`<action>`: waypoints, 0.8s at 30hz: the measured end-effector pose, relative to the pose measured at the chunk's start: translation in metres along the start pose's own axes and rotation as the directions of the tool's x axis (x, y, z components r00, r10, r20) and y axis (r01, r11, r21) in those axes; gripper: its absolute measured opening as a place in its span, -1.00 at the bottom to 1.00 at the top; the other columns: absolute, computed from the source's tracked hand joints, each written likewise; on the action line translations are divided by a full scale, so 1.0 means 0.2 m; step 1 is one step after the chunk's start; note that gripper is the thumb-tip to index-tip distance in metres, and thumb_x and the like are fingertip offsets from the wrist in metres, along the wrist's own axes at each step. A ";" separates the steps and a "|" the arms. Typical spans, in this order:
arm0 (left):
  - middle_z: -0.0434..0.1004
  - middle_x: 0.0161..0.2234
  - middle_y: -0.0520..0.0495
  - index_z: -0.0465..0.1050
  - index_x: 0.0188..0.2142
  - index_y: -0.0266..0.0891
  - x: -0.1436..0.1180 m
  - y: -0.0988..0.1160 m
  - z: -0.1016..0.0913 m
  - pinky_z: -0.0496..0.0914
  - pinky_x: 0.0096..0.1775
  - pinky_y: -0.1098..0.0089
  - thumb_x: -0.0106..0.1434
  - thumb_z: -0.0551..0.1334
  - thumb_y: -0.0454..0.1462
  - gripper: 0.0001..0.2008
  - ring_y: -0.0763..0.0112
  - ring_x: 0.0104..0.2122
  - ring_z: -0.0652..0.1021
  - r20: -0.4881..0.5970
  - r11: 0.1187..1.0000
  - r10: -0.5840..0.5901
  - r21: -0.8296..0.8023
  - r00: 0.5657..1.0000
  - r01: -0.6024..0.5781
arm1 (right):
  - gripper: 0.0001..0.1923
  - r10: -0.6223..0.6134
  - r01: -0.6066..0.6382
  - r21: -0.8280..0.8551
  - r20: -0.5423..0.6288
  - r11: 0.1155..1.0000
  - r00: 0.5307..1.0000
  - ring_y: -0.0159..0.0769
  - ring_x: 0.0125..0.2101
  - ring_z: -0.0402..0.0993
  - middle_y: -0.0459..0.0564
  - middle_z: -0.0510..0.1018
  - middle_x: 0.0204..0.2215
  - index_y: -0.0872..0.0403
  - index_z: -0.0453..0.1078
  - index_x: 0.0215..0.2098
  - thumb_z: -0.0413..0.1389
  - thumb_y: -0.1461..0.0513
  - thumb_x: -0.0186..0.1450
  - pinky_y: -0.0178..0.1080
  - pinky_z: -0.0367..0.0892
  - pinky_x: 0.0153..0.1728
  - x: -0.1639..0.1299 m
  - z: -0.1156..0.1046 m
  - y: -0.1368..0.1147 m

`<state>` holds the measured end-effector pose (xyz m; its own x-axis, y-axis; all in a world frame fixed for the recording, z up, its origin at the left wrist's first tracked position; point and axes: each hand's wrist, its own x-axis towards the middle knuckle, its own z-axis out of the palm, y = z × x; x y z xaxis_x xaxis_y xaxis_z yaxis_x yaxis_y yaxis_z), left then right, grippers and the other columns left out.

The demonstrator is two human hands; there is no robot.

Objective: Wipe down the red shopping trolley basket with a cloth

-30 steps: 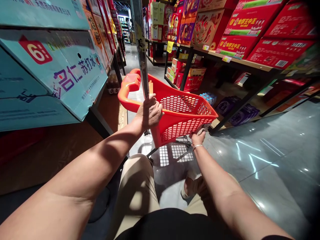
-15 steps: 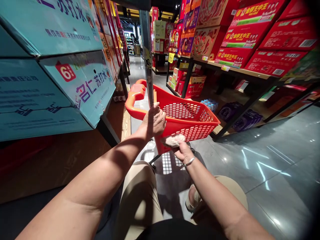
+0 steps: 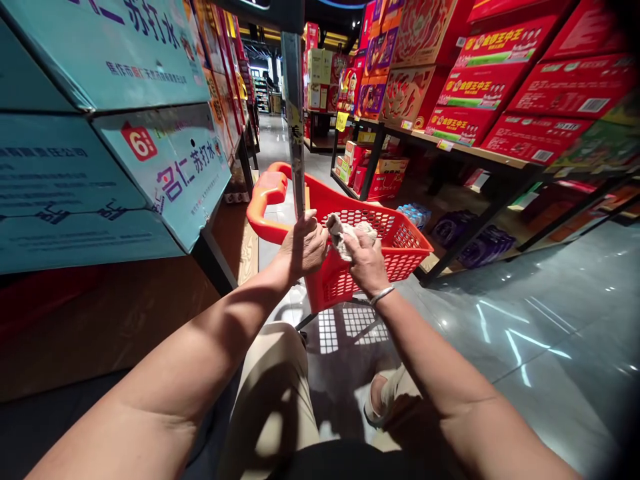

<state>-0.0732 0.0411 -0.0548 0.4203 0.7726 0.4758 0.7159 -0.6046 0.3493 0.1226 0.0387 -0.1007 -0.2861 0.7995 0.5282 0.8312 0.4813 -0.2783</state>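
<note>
Before me stands a red plastic shopping cart with a honeycomb-holed basket and a looped orange-red handle. My left hand is closed round the cart's near rim, beside the handle's base; its fingertips are partly hidden. In my right hand is a crumpled off-white cloth, pinched between thumb and fingers. That cloth lies over the basket's near top rim, just right of my left hand. A bracelet circles my right wrist.
A dark upright bar crosses the view close to me. Stacked blue cartons crowd the left side. On the right, a shelf bears red boxes, with purple packs below. Grey tiled floor stretches between.
My right hand has risen with the cloth from the basket's outer side wall to its top rim. My left hand keeps its hold on the cart. The view has shifted slightly.
</note>
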 end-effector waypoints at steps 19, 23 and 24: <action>0.49 -0.48 -0.07 0.54 -0.35 -0.12 -0.06 -0.04 -0.03 0.39 0.20 0.03 0.44 -0.01 -0.26 -0.64 0.18 -0.24 0.59 -0.063 0.756 0.217 0.643 0.974 -0.127 | -0.46 0.268 -0.147 -0.227 0.876 0.963 0.401 -0.41 -0.65 0.27 -0.16 0.45 -0.66 0.17 0.62 -0.14 0.01 0.62 0.06 -0.29 0.28 -0.44 0.54 -0.20 0.47; 0.45 -0.51 -0.03 0.54 -0.36 -0.14 -0.05 -0.03 -0.03 0.37 0.24 0.10 0.39 -0.06 -0.39 -0.59 0.22 -0.30 0.57 -0.018 0.650 0.274 0.740 0.961 -0.172 | -0.49 -0.082 -0.331 0.215 0.924 0.919 0.373 -0.45 -0.65 0.31 -0.18 0.53 -0.58 0.15 0.60 -0.16 0.03 0.61 0.05 -0.34 0.34 -0.47 0.63 0.01 0.17; 0.46 -0.50 -0.04 0.55 -0.34 -0.16 -0.05 -0.02 -0.03 0.36 0.25 0.11 0.39 -0.05 -0.39 -0.60 0.21 -0.30 0.57 -0.007 0.622 0.286 0.762 0.958 -0.180 | -0.56 -0.146 -0.389 0.325 0.895 0.862 0.422 -0.45 -0.62 0.35 -0.16 0.56 -0.55 0.17 0.59 -0.19 0.09 0.58 0.07 -0.32 0.39 -0.43 0.63 0.05 0.13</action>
<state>-0.0842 0.0342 -0.0566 0.6035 0.5663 0.5614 0.7945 -0.3669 -0.4839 0.1027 0.1561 -0.0498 -0.6689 0.5885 -0.4541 0.6733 0.2207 -0.7057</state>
